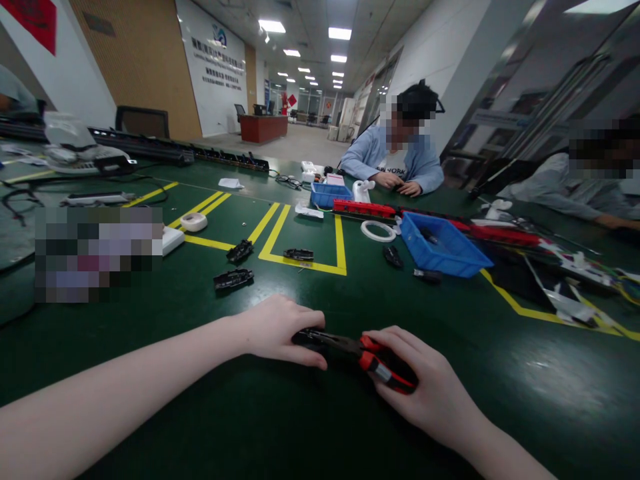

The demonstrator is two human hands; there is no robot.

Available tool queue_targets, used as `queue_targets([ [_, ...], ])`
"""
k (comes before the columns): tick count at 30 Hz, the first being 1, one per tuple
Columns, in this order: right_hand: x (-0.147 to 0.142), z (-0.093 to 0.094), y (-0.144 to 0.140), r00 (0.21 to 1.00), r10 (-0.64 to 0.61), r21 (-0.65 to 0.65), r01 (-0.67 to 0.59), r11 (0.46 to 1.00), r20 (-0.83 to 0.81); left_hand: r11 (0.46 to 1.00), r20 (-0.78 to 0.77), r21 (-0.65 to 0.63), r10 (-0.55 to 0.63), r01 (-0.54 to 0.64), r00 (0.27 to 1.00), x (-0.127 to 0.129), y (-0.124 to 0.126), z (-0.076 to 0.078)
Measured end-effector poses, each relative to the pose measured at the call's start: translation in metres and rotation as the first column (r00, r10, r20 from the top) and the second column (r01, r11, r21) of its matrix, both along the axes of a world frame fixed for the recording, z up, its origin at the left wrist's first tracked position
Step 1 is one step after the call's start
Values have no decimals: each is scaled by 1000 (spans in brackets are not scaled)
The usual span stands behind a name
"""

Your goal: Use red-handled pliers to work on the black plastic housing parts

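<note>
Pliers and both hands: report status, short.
Left hand pressed on a black part at the plier tips. Right hand shut on the red-handled pliers. Nothing in the way; loose black parts lie farther up the green table.

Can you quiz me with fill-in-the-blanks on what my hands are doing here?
1. The right hand grips pliers with ____-and-black handles.
2. The left hand presses a black part onto the ____ table.
3. The bin beyond the hands is ____.

Missing words: red; green; blue.
</note>
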State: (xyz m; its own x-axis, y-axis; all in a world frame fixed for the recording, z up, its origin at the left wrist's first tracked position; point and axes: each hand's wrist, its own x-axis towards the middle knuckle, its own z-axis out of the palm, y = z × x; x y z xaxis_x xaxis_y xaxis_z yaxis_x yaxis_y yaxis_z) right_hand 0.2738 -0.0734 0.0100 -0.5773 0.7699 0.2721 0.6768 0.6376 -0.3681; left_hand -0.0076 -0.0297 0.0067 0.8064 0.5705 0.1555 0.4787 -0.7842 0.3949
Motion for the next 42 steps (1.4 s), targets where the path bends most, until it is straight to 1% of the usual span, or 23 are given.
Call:
queue_targets([
  [2, 0, 2, 0, 1000, 13, 28, -13, 1000, 10, 1000, 5, 4, -1, 1, 1000, 0, 0, 0],
  [6, 0, 4, 1, 998, 41, 143, -47, 989, 42, 1000, -18, 13, -2, 2, 1000, 0, -1, 0],
  [8, 0, 3, 1, 998, 44, 167, -52, 985, 49, 1000, -29, 14, -11, 11, 1000, 0, -1, -1],
  [11, 2, -1, 2, 999, 44, 146, -48, 988, 27, 1000, -45, 29, -6, 7, 999, 1, -2, 0],
  [13, 3, -2, 3, 999, 39, 128, -40, 991, 5, 999, -58, 45, 21, -18, 998, 1, -4, 1],
  [17, 2, 1, 3, 1000, 21, 108, -20, 994, -8, 996, -75, 65, 70, -65, 995, 2, -6, 2],
  [21, 0, 6, 1, 1000, 13, 94, -14, 995, 3, 999, -65, 24, 46, -45, 997, 2, -3, 1],
  [25, 0, 6, 1, 1000, 12, 85, -12, 996, 11, 999, -50, -9, 40, -41, 998, 1, -1, 0],
  [29, 2, 5, 3, 999, 19, 109, -23, 994, 39, 999, -46, -9, 46, -46, 998, 2, -1, -2],
  [33, 5, 0, 5, 999, 30, 125, -33, 992, 29, 998, -60, 3, 66, -66, 996, 2, -2, -3],
  [42, 8, -4, 5, 999, 28, 86, -30, 996, 32, 998, -67, -14, 67, -68, 996, 3, -4, -1],
])
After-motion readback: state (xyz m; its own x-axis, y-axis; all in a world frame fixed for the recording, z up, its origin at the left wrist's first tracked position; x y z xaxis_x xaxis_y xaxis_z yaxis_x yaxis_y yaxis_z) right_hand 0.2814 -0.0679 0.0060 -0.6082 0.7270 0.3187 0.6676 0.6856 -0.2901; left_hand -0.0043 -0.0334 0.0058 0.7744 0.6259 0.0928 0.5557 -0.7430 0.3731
